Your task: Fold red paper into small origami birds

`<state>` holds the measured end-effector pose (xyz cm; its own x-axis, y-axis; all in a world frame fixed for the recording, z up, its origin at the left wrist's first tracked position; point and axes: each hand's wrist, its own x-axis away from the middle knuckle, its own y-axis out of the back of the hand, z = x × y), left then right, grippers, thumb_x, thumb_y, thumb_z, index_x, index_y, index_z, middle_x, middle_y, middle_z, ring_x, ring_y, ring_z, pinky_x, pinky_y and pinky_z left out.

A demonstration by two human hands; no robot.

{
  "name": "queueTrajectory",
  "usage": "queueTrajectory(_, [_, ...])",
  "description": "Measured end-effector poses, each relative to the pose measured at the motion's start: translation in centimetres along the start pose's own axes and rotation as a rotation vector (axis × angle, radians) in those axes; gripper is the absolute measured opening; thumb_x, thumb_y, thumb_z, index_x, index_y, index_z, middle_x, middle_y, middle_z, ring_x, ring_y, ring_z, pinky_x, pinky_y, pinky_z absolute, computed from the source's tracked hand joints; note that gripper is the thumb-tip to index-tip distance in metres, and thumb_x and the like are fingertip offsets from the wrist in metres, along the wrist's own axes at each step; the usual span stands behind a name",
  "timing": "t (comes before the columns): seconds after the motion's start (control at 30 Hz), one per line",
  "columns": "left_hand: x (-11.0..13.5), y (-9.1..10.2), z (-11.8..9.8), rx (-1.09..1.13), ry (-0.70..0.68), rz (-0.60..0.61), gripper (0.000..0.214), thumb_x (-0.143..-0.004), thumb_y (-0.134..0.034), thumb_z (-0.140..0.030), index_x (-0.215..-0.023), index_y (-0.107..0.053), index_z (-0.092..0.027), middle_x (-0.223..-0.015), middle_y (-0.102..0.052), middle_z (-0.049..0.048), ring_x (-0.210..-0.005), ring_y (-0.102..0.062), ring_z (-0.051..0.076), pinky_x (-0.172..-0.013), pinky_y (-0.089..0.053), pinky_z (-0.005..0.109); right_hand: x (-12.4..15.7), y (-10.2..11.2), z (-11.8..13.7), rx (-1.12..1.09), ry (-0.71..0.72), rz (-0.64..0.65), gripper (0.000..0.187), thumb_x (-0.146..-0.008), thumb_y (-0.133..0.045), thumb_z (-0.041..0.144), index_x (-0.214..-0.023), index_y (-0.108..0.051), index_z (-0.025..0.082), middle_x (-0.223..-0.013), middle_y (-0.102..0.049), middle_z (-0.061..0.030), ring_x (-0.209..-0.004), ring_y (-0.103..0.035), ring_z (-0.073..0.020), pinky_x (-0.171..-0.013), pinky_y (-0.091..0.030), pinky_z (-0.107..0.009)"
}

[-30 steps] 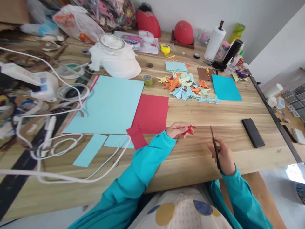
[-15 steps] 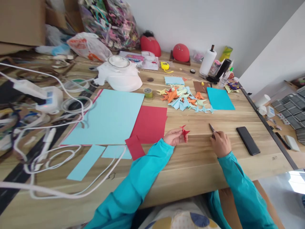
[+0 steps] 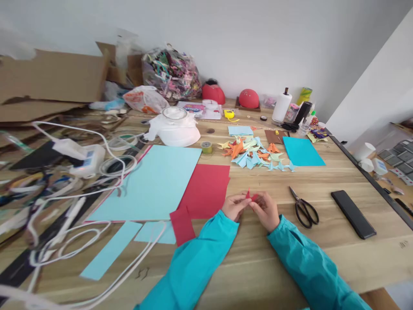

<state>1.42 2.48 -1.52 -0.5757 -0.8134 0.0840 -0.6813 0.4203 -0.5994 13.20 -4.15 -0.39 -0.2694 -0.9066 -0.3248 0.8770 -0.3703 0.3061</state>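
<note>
Head view: the left hand [image 3: 235, 207] and right hand [image 3: 266, 211] meet over the near middle of the table [image 3: 258, 267], just in front of the red sheet [image 3: 206, 189]. Each hand pinches the red piece [image 3: 250, 196] between thumb and fingertips. It is a small folded paper shape, and its point pokes up between the two hands. It sits just above the wood, but the fingers hide which flap is being worked.

The scissors [image 3: 305, 209] lie flat to the right of the right hand, untouched, and the phone [image 3: 353, 214] is further right. A pile [image 3: 254, 153] of folded shapes sits well back.

This looks like fine shaping of a fold, and it probably goes best with one hand as the anchor. That hand should pinch close to the crease while the other moves only the flap. Wrists resting on the table would steady such a small grip. Thin paper tears easily at its points, so light pressure near the tip and firmer pressure along the crease seems wise. Pressing the fold down on the bare wood would likely sharpen it more than pinching in the air. The right sleeve is near the scissors — worth minding.
</note>
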Motion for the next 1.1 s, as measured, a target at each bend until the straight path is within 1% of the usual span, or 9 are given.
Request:
queueTrajectory(0.1, [0.0,0.2,0.2,-0.245,-0.178,0.032,0.020,-0.062,-0.077,-0.034,-0.059,-0.070,-0.015,-0.066,-0.055,0.0009,-0.070,-0.052,0.012,-0.066,-0.042,0.025,0.4,-0.2,-0.5,-0.064,0.028,0.016,0.019,-0.084,-0.054,0.038,-0.084,-0.058,0.019,-0.064,-0.061,-0.0007,-0.054,-0.055,-0.0113,-0.053,-0.046,-0.024])
queueTrajectory(0.2, [0.2,0.2,0.0,-0.420,-0.222,0.043,0.023,-0.064,-0.075,-0.036,-0.056,-0.068,-0.015,-0.061,-0.048,-0.0004,-0.063,-0.045,0.011,-0.060,-0.037,0.025,0.6,-0.1,-0.3,-0.151,0.015,-0.027,0.019,-0.085,-0.053,0.036,-0.079,-0.059,0.019,-0.061,-0.060,-0.0006,-0.053,-0.055,-0.0115,-0.051,-0.046,-0.024])
queueTrajectory(0.33, [0.4,0.0,0.1,-0.444,-0.166,0.049,0.031,-0.065,-0.072,-0.043,-0.055,-0.065,-0.015,-0.060,-0.047,-0.0005,-0.061,-0.044,0.011,-0.058,-0.035,0.024,0.5,0.1,-0.2,-0.221,-0.065,-0.041,0.023,-0.083,-0.056,0.038,-0.071,-0.057,0.018,-0.053,-0.057,0.0013,-0.047,-0.053,-0.0103,-0.047,-0.043,-0.023])
queueTrajectory(0.57, [0.3,-0.1,0.9,-0.361,-0.063,0.060,0.036,-0.066,-0.070,-0.048,-0.067,-0.069,-0.012,-0.068,-0.052,0.0021,-0.067,-0.052,0.014,-0.059,-0.042,0.025,0.3,0.3,-0.4,-0.266,-0.083,-0.004,0.022,-0.080,-0.060,0.039,-0.079,-0.058,0.017,-0.054,-0.058,0.0022,-0.045,-0.051,-0.0087,-0.045,-0.043,-0.021])
queueTrajectory(0.7, [0.4,-0.2,0.6,-0.434,-0.122,0.073,0.035,-0.069,-0.067,-0.048,-0.062,-0.067,-0.013,-0.065,-0.049,0.0008,-0.064,-0.049,0.012,-0.058,-0.040,0.024,0.4,0.2,-0.2,-0.297,-0.111,-0.016,0.024,-0.079,-0.060,0.041,-0.073,-0.055,0.017,-0.049,-0.056,0.0032,-0.041,-0.051,-0.0085,-0.042,-0.041,-0.021])
queueTrajectory(0.87, [0.7,-0.6,-0.2,-0.595,-0.222,0.035,0.034,-0.071,-0.065,-0.044,-0.055,-0.062,-0.014,-0.060,-0.046,-0.0003,-0.062,-0.046,0.012,-0.061,-0.039,0.024,0.3,0.2,0.6,-0.347,-0.251,-0.030,0.035,-0.074,-0.061,0.050,-0.063,-0.049,0.019,-0.038,-0.046,0.0075,-0.029,-0.035,-0.0051,-0.032,-0.027,-0.018])
queueTrajectory(0.97, [1.1,-1.2,-0.1,-0.616,-0.236,-0.027,0.024,-0.071,-0.065,-0.039,-0.072,-0.065,-0.015,-0.070,-0.055,0.0019,-0.069,-0.053,0.013,-0.065,-0.043,0.025,0.2,0.2,0.3,-0.345,-0.277,-0.071,0.038,-0.073,-0.062,0.051,-0.060,-0.046,0.019,-0.036,-0.043,0.0086,-0.029,-0.032,-0.0046,-0.032,-0.024,-0.018])
queueTrajectory(1.03, [1.3,-1.5,0.2,-0.592,-0.243,-0.079,0.030,-0.067,-0.069,-0.034,-0.089,-0.060,-0.016,-0.081,-0.060,0.0033,-0.071,-0.057,0.014,-0.065,-0.046,0.025,0.1,0.2,-0.1,-0.320,-0.248,-0.121,0.037,-0.073,-0.062,0.049,-0.059,-0.046,0.019,-0.038,-0.044,0.0077,-0.032,-0.034,-0.0052,-0.034,-0.026,-0.019])
queueTrajectory(1.1, [1.6,-1.7,0.6,-0.615,-0.277,-0.120,0.033,-0.063,-0.072,-0.029,-0.088,-0.054,-0.017,-0.088,-0.060,0.0036,-0.063,-0.057,0.011,-0.059,-0.047,0.024,0.2,0.2,-0.5,-0.260,-0.197,-0.155,0.034,-0.075,-0.061,0.046,-0.060,-0.049,0.018,-0.042,-0.048,0.0054,-0.037,-0.038,-0.0063,-0.038,-0.030,-0.020])
